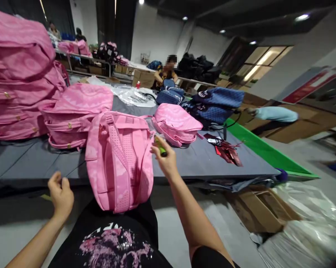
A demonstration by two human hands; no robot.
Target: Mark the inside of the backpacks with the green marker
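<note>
A pink backpack (120, 160) hangs over the near edge of a grey table (201, 156), straps side towards me, its lower end against my black shirt. My right hand (165, 158) is closed round a small green object (160, 146) just right of the backpack's top. My left hand (60, 193) is pinched shut at the table's near edge, left of the backpack, on what looks like a thin dark thread (73, 171).
Stacked pink backpacks (20, 74) fill the table's left; another pink bag (176, 123), blue bags (215, 102) and red tags (226, 150) lie further back. A person sits beyond the table. Cardboard boxes (265, 212) and plastic wrap (310, 230) crowd the floor at right.
</note>
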